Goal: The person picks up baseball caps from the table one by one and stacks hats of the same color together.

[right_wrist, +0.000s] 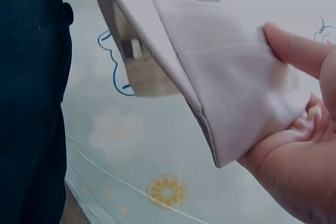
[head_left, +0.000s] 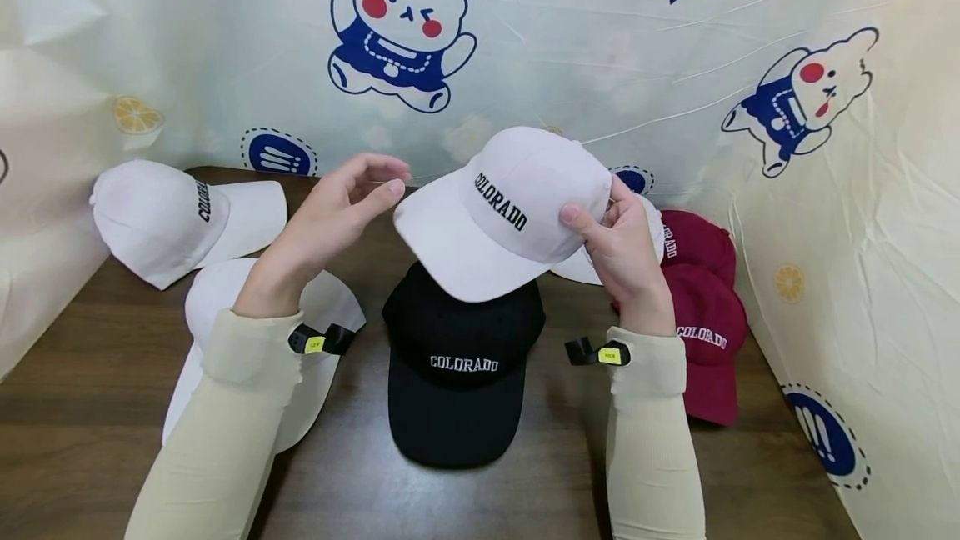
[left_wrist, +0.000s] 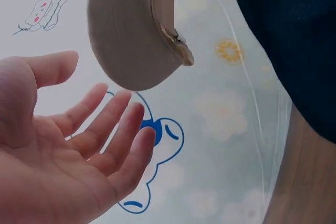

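A white baseball cap (head_left: pixel 551 182) with dark COLORADO lettering is held up above the table, its brim tilted toward the lower left. My right hand (head_left: pixel 628 252) grips it by the crown's right side, thumb on the outside. At the left my left hand (head_left: pixel 336 211) is raised with relaxed fingers, close to the brim but apart from it. In the left wrist view the brim (left_wrist: pixel 126 35) hangs just beyond those fingertips. Below the held cap, a black cap (head_left: pixel 457 415) with white COLORADO lettering lies on the table, the top of its crown partly hidden.
At the back left sits another white cap (head_left: pixel 150 211). One more white cap (head_left: pixel 330 307) lies partly under my left forearm. Behind my right hand is a white cap (head_left: pixel 651 223), mostly covered. Two maroon caps (head_left: pixel 705 302) overlap at the right. Printed cloth (head_left: pixel 525 48) walls the table.
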`<action>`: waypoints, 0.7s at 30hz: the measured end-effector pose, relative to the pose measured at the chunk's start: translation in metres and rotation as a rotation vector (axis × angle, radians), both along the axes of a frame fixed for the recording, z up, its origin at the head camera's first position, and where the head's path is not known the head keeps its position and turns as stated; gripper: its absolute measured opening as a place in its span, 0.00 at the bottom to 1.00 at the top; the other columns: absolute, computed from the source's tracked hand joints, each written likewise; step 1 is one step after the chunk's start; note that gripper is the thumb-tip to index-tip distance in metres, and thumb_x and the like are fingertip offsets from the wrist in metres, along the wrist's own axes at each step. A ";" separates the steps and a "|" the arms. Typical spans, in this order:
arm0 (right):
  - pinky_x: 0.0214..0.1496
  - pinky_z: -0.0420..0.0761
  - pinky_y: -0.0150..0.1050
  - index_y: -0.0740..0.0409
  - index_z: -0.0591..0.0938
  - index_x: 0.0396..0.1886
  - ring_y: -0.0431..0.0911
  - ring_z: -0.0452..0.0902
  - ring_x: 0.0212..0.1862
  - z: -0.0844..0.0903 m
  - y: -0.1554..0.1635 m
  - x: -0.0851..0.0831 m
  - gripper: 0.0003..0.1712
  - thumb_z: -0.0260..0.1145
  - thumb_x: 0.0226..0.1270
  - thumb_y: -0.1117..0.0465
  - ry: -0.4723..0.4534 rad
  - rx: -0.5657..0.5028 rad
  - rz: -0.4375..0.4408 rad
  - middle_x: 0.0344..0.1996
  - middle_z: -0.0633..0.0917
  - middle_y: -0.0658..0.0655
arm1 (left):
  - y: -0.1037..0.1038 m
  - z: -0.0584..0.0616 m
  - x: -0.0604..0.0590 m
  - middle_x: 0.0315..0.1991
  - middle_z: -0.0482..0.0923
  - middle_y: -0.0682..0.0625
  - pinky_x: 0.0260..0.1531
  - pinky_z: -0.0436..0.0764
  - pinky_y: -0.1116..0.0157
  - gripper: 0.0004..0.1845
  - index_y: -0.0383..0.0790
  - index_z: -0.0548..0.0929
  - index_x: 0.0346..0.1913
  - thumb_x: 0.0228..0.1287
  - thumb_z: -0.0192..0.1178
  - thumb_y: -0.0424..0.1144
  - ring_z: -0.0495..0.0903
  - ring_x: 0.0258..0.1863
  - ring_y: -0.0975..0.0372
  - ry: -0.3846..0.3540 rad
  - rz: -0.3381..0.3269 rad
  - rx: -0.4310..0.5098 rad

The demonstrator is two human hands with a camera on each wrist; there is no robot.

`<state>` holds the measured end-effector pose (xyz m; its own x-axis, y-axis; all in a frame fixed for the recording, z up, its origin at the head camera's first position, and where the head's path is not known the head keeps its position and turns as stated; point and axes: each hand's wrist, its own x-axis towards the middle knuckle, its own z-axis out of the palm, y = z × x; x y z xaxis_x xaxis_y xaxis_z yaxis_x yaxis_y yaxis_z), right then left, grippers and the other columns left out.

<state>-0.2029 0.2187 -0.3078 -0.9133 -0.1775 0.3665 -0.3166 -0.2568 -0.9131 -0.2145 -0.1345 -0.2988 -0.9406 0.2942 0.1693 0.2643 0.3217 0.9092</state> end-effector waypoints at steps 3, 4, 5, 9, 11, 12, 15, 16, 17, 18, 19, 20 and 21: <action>0.64 0.83 0.45 0.60 0.73 0.72 0.52 0.83 0.62 0.000 -0.002 0.002 0.33 0.74 0.70 0.69 -0.001 0.016 0.065 0.61 0.85 0.58 | -0.002 0.001 0.000 0.69 0.75 0.48 0.67 0.70 0.52 0.26 0.45 0.73 0.73 0.82 0.56 0.53 0.73 0.65 0.56 -0.018 -0.022 -0.006; 0.64 0.83 0.45 0.60 0.73 0.73 0.52 0.83 0.61 -0.001 -0.003 0.002 0.35 0.76 0.69 0.67 0.000 0.020 0.086 0.60 0.85 0.57 | -0.002 0.001 0.000 0.70 0.74 0.48 0.69 0.70 0.49 0.26 0.45 0.73 0.74 0.82 0.57 0.53 0.72 0.67 0.55 -0.025 -0.031 -0.006; 0.64 0.83 0.45 0.60 0.74 0.73 0.51 0.84 0.61 -0.001 -0.004 0.002 0.36 0.78 0.67 0.64 0.000 0.022 0.106 0.60 0.85 0.57 | -0.003 0.002 0.000 0.70 0.74 0.47 0.70 0.69 0.47 0.27 0.44 0.73 0.74 0.82 0.57 0.53 0.72 0.69 0.54 -0.032 -0.041 -0.008; 0.61 0.85 0.44 0.59 0.74 0.71 0.48 0.85 0.59 -0.003 -0.010 0.004 0.41 0.82 0.62 0.57 0.001 0.051 0.171 0.58 0.86 0.55 | -0.003 0.001 0.000 0.73 0.73 0.45 0.75 0.65 0.42 0.28 0.44 0.72 0.75 0.82 0.58 0.52 0.69 0.74 0.51 -0.047 -0.078 -0.008; 0.60 0.86 0.44 0.60 0.74 0.71 0.47 0.86 0.58 -0.004 -0.013 0.006 0.43 0.84 0.60 0.54 0.001 0.091 0.198 0.57 0.86 0.54 | -0.003 0.000 0.000 0.74 0.72 0.46 0.76 0.64 0.41 0.28 0.44 0.71 0.76 0.82 0.58 0.53 0.68 0.76 0.51 -0.053 -0.095 -0.014; 0.59 0.86 0.44 0.61 0.73 0.71 0.47 0.86 0.57 -0.004 -0.015 0.007 0.45 0.84 0.59 0.52 0.004 0.115 0.211 0.57 0.87 0.54 | -0.003 0.000 0.000 0.75 0.72 0.46 0.76 0.63 0.41 0.29 0.45 0.71 0.77 0.82 0.57 0.53 0.67 0.77 0.51 -0.057 -0.103 -0.019; 0.58 0.87 0.43 0.63 0.73 0.72 0.46 0.87 0.55 -0.005 -0.020 0.009 0.49 0.85 0.57 0.48 0.012 0.192 0.242 0.55 0.88 0.53 | -0.002 -0.002 -0.001 0.77 0.69 0.47 0.76 0.62 0.40 0.30 0.47 0.68 0.79 0.82 0.56 0.54 0.65 0.78 0.50 -0.071 -0.126 -0.038; 0.57 0.87 0.44 0.63 0.74 0.71 0.46 0.88 0.54 -0.005 -0.021 0.010 0.48 0.85 0.57 0.48 0.016 0.211 0.253 0.54 0.88 0.54 | -0.001 -0.002 -0.001 0.77 0.69 0.48 0.76 0.62 0.39 0.31 0.48 0.67 0.79 0.82 0.56 0.55 0.64 0.79 0.50 -0.074 -0.133 -0.048; 0.57 0.87 0.45 0.64 0.75 0.70 0.47 0.88 0.53 -0.005 -0.022 0.010 0.47 0.85 0.57 0.48 0.022 0.228 0.267 0.53 0.89 0.54 | -0.001 -0.002 -0.001 0.78 0.68 0.47 0.76 0.62 0.38 0.31 0.49 0.67 0.80 0.82 0.56 0.55 0.64 0.79 0.49 -0.075 -0.139 -0.058; 0.56 0.87 0.46 0.63 0.76 0.69 0.47 0.88 0.53 -0.005 -0.023 0.011 0.46 0.85 0.58 0.48 0.026 0.237 0.283 0.53 0.89 0.54 | -0.001 -0.003 -0.001 0.78 0.67 0.47 0.76 0.63 0.38 0.31 0.49 0.66 0.80 0.82 0.55 0.55 0.64 0.79 0.49 -0.077 -0.146 -0.064; 0.56 0.88 0.47 0.62 0.77 0.68 0.48 0.88 0.52 -0.005 -0.024 0.011 0.43 0.85 0.58 0.49 0.029 0.245 0.298 0.52 0.89 0.54 | -0.001 -0.003 -0.002 0.78 0.67 0.46 0.76 0.63 0.37 0.31 0.49 0.65 0.81 0.83 0.55 0.54 0.64 0.78 0.48 -0.077 -0.154 -0.069; 0.56 0.88 0.48 0.62 0.78 0.66 0.48 0.88 0.52 -0.005 -0.025 0.011 0.41 0.84 0.59 0.49 0.036 0.250 0.311 0.52 0.89 0.55 | -0.001 -0.004 -0.002 0.78 0.67 0.45 0.75 0.63 0.37 0.31 0.49 0.65 0.81 0.83 0.54 0.54 0.64 0.78 0.48 -0.078 -0.163 -0.073; 0.56 0.88 0.48 0.60 0.79 0.65 0.48 0.89 0.52 -0.005 -0.026 0.011 0.39 0.84 0.60 0.49 0.041 0.252 0.325 0.51 0.90 0.55 | -0.001 -0.004 -0.002 0.78 0.67 0.45 0.75 0.63 0.37 0.31 0.48 0.65 0.81 0.83 0.54 0.53 0.65 0.78 0.48 -0.078 -0.173 -0.074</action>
<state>-0.1923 0.1931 -0.3131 -0.7803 -0.5432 0.3099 -0.2934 -0.1196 -0.9485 -0.2165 -0.1354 -0.3033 -0.8843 0.4617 0.0698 0.2513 0.3444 0.9046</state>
